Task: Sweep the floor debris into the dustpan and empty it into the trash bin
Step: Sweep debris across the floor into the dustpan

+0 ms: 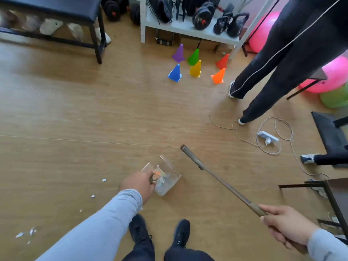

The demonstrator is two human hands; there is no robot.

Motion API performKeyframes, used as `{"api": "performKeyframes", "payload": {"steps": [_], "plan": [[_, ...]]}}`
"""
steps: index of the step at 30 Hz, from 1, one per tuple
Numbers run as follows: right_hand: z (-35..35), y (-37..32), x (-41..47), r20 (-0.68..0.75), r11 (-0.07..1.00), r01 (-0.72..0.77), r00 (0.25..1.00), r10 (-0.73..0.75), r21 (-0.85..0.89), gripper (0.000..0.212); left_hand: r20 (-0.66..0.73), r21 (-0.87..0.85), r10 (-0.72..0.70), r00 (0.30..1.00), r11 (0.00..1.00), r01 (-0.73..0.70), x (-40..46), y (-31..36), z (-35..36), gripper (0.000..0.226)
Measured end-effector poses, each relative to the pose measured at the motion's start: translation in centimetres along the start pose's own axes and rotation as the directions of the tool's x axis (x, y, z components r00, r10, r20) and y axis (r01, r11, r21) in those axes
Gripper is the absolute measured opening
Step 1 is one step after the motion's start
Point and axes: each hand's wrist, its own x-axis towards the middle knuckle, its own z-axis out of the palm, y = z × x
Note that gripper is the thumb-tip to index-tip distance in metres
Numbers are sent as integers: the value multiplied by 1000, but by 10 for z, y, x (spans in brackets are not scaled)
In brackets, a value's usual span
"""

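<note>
I count five small white scraps point(31, 231) on the floor point(75, 119) at my far left, strung from about 8 o'clock of the frame up toward 9: three in a cluster low down, a speck above, then two more nearer the left hand. At 11 o'clock stands one black bench point(56, 10).

My left hand point(138, 186), in a grey sleeve, curls its fingers round the handle of one clear dustpan point(167, 178). The pan sits just below frame centre, at 1 o'clock from that hand, and I see pale and orange bits inside it. Whether it touches the floor I cannot tell. My two dark shoes point(139, 230) show at 6 o'clock.

Right of the pan runs one long handle point(216, 178), slanting from its tip near centre down to my right hand point(284, 225) at 4 o'clock. That hand's fingers are wrapped tight round the handle's lower end. Its head is out of view.

At 12 o'clock stand six cones point(195, 69): purple, green, blue, yellow, red, orange. Behind them one white shelf point(188, 29) carries dumbbells and two kettlebells point(231, 24).

At 2 o'clock I see one person's two dark legs point(273, 72), two pink balls point(337, 76) and one green one point(335, 98). At 3 o'clock lies one white power strip point(267, 137) with looped cord.
</note>
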Motion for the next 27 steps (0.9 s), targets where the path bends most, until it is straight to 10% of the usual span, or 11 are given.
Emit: {"api": "performKeyframes", "payload": {"steps": [16, 27], "plan": [[-37, -151, 146, -120, 969, 3, 992, 27, 246, 10, -134, -229, -210, 968, 957, 176, 114, -31, -21, 46], [4, -207, 175, 238, 981, 46, 971, 1, -191, 69, -85, -117, -310, 947, 947, 299, 162, 26, -104, 29]]}}
